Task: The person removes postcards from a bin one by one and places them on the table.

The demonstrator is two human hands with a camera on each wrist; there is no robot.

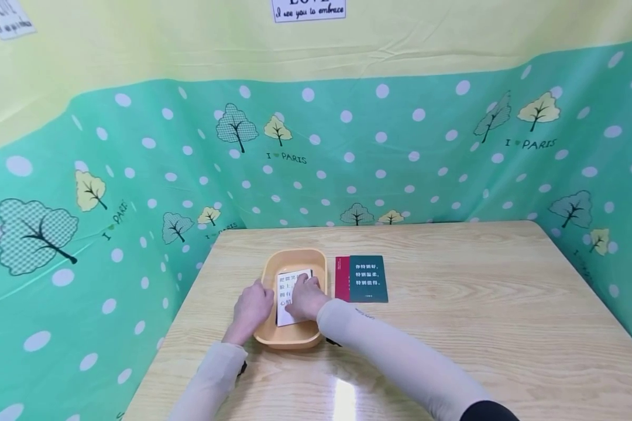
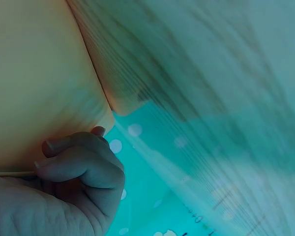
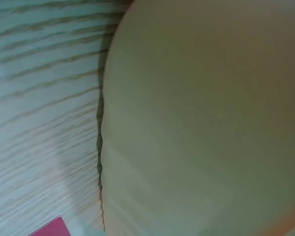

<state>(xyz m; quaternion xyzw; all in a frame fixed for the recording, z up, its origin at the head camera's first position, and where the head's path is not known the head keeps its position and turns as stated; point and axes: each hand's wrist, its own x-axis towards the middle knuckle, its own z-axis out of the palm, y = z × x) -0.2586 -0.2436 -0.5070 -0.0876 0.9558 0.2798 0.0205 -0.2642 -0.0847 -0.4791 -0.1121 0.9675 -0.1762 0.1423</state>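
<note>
A peach-orange plastic basin point(image 1: 293, 338) stands on the table, and my left hand point(image 1: 254, 305) grips its left rim. In the left wrist view the curled fingers point(image 2: 69, 169) lie against the basin wall point(image 2: 34, 83). Inside the basin a white card point(image 1: 289, 318) printed with dark Chinese characters lies at a slight tilt, a dark edge showing beneath it. My right hand point(image 1: 306, 298) reaches in over the right rim, with thumb and fingers spread on the card's face; it covers the card's right side. The right wrist view shows only the basin's outer wall point(image 3: 196, 123).
Right of the basin, a dark green card point(image 1: 368, 279) with white characters overlaps a red card point(image 1: 342, 279). The pale wooden table point(image 1: 453, 280) extends to the right. A green and yellow patterned cloth point(image 1: 432, 158) hangs along the back and both sides.
</note>
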